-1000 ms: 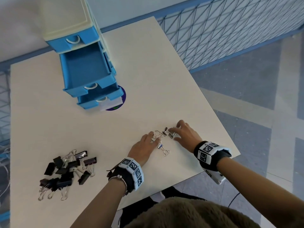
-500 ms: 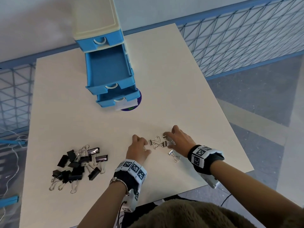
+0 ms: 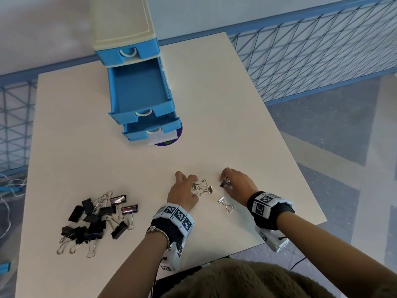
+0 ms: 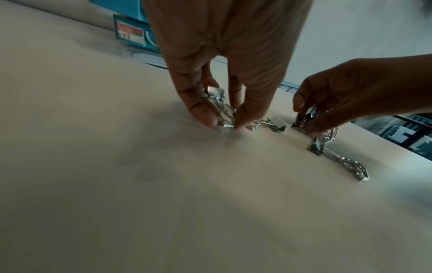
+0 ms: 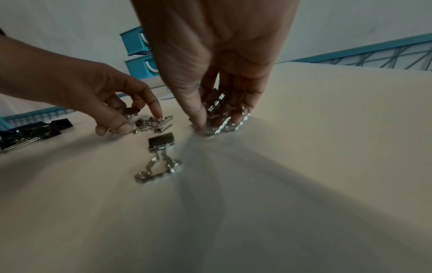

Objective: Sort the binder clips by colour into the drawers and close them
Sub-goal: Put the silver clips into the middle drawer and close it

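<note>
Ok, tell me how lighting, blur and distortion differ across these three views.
Head view: bright, sharp, edges of the table bowed. Left wrist view: dim, left hand blurred close up. Right wrist view: dim, long shadow under right hand, stretched.

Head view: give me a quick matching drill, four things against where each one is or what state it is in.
1. black clips
2. lone silver clip
3. top drawer
4. middle drawer

a. pulled out, nothing in it
b. closed
c. piled left of left hand
d. on table beside right hand

Pairs: 1-c, 2-d, 3-b, 4-a
</note>
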